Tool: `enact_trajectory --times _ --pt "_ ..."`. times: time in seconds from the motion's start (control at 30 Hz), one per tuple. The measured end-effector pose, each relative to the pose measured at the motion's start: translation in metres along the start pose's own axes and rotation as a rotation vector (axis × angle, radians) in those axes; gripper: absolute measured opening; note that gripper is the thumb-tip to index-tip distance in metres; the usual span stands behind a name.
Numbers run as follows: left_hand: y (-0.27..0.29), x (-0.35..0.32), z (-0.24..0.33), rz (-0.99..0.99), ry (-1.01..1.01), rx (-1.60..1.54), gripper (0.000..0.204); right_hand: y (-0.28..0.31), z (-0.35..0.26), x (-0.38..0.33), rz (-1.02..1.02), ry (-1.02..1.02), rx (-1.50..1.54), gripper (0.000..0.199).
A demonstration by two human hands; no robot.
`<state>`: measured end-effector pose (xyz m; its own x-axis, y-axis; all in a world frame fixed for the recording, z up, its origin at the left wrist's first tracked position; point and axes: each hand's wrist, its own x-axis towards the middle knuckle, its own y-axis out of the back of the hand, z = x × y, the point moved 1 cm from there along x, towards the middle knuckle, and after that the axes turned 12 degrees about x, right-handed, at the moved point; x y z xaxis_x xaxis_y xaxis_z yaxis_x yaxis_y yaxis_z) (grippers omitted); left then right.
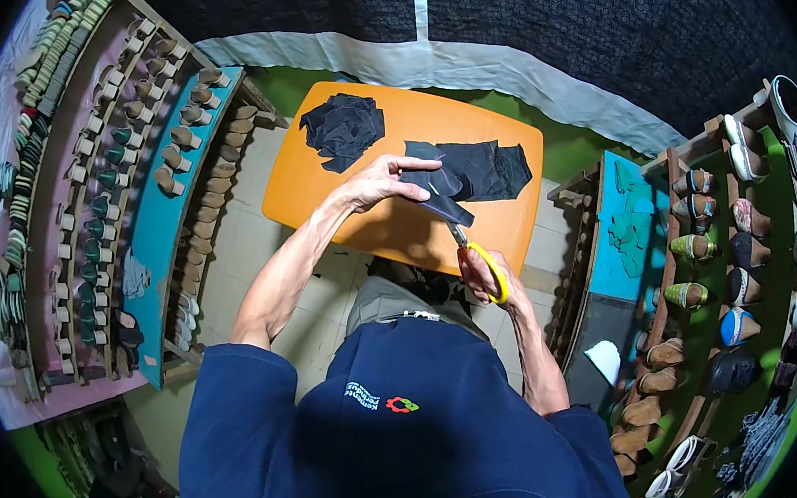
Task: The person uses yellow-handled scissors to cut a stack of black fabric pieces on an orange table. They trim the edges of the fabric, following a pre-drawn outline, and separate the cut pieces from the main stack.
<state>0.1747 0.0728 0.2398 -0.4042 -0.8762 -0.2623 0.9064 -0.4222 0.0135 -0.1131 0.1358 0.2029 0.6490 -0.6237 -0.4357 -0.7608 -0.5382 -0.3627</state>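
Note:
My left hand (384, 183) pinches a dark piece of material (448, 209) between thumb and fingers, above the orange table (296, 201). Yellow-handled scissors (487, 265) are in my right hand (485, 278), at the table's near edge. Their blades point up at the lower end of the held piece; whether they are cutting into it I cannot tell. Just beyond lies a stack of dark cut pieces (495, 168), partly hidden behind the left hand and its piece. A loose heap of similar dark pieces (344, 127) rests at the table's far left.
Racks with rows of shoe lasts (176, 159) and a blue board (158, 221) stand at the left. On the right, shelves hold several shoes (693, 246), beside a blue surface with green pieces (631, 231). A dark patterned curtain (540, 22) hangs behind the table.

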Motion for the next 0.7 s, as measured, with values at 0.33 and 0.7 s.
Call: enact_trajectory --times 0.33,0.7 --pt "0.000 0.003 -0.004 -0.019 0.003 0.011 0.058 -0.005 0.007 0.007 -0.024 -0.045 0.022 0.058" --pt "-0.001 0.000 -0.013 0.035 -0.020 -0.074 0.059 -0.008 0.003 0.001 0.029 -0.034 -0.023 0.060"
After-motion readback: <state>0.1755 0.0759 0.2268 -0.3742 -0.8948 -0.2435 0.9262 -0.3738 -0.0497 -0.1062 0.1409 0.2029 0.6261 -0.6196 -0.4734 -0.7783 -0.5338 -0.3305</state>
